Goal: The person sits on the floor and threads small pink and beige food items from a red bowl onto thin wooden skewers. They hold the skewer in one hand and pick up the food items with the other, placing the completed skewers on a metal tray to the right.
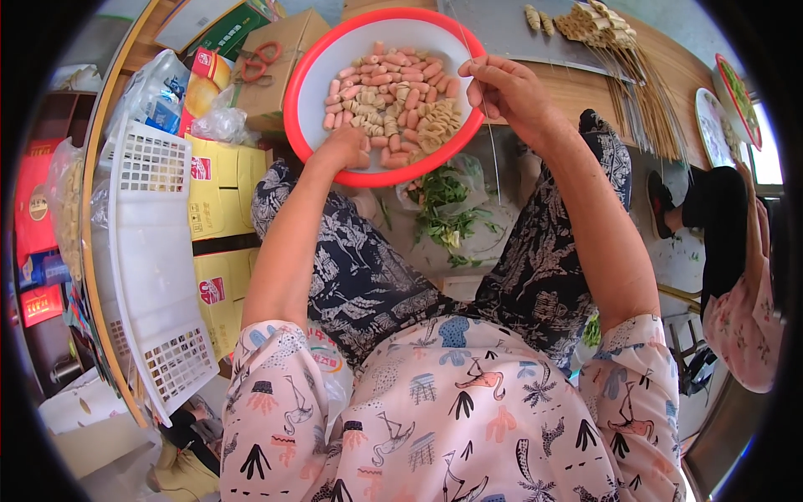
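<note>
A white basin with a red rim [293, 94] holds many small pink sausages [379, 80], several spiral-wrapped pieces [367, 103] and a heap of folded tan strips [439, 123]. My left hand [344, 149] reaches over the basin's near-left edge, its fingertips among the sausages; a sausage seems to lie at the fingers, but the grip is partly hidden. My right hand [499, 81] is over the basin's right rim, thumb and fingers pinching a long thin metal skewer [492, 147] that runs steeply past the rim. No food shows on the skewer.
Skewered rolls [596, 26] lie on a metal tray [502, 28] at the upper right, their sticks [649, 103] overhanging the table. Orange-handled scissors [260, 61] rest on a cardboard box [276, 94]. A white plastic basket [150, 251] and yellow boxes [226, 182] stand left. Leafy greens [445, 204] lie below. Another person [743, 251] sits right.
</note>
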`<state>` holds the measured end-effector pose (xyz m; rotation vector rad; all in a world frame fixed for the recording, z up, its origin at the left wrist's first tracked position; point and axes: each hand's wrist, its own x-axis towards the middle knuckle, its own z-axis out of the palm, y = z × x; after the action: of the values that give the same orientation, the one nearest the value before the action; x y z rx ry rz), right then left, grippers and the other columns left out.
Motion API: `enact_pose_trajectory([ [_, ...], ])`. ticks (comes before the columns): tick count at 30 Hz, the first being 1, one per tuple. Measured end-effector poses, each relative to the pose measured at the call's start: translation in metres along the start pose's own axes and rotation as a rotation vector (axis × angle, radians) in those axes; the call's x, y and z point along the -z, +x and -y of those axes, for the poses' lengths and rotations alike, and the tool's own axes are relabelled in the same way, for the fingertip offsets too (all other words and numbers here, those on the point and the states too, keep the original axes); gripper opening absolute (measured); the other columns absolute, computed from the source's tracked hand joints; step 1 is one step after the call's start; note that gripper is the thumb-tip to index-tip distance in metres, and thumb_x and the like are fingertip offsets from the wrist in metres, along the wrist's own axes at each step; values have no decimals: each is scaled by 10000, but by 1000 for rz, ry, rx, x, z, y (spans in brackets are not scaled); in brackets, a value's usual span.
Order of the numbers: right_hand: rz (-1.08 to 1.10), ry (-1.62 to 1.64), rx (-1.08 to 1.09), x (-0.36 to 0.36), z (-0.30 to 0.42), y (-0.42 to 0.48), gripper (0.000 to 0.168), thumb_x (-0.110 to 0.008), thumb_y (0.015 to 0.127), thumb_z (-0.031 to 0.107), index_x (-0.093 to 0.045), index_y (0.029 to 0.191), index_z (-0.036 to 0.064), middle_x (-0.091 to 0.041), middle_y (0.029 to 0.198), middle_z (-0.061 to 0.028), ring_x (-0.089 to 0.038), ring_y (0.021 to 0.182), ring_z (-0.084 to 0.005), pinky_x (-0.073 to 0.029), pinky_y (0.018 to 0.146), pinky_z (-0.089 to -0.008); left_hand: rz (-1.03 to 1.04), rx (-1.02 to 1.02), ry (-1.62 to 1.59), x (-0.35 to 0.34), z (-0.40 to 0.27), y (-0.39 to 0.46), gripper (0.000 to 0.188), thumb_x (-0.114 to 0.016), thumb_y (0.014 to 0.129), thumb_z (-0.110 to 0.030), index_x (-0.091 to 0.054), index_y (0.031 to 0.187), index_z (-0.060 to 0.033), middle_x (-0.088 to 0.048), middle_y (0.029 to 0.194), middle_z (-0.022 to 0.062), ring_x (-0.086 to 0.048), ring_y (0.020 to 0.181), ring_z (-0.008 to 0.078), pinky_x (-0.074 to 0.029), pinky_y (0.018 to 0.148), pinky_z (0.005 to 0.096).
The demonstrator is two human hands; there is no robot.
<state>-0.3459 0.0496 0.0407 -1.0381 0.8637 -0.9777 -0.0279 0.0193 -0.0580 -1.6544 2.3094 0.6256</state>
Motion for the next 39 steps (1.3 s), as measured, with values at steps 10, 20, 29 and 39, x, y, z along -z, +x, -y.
enact_pose_trajectory([
  [10,9,-9,-34,-7,-4,4,202,-472,957,200,-604,950,48,-560,641,-21,-413,486,-63,-330,457,-194,123,30,-18,9,-21,0,330,-685,605,-206,-635,895,-58,-657,881,162,-631,847,290,-496,727,349],
  [20,19,-30,-50,-8,-10,8,201,-467,953,194,-600,940,44,-561,643,-11,-414,496,-59,-331,468,-194,429,-2,-728,10,-25,4,197,-646,778,-203,-615,936,-89,-601,856,-27,-547,770,92,-447,679,244],
  [29,14,-11,-65,-15,-15,11,166,-513,912,160,-608,911,24,-592,653,-37,-444,496,-76,-352,475,-209,472,-96,-850,17,-51,-8,404,-629,828,-288,-586,1184,-100,-588,972,-4,-530,824,71,-442,720,233],
  [39,45,-61,-109,-21,-19,13,166,-467,954,179,-567,911,53,-580,659,-15,-447,524,-60,-348,500,-193,317,-147,-688,3,-66,3,306,-638,837,-298,-620,1030,-61,-614,858,2,-554,719,70,-459,610,233],
])
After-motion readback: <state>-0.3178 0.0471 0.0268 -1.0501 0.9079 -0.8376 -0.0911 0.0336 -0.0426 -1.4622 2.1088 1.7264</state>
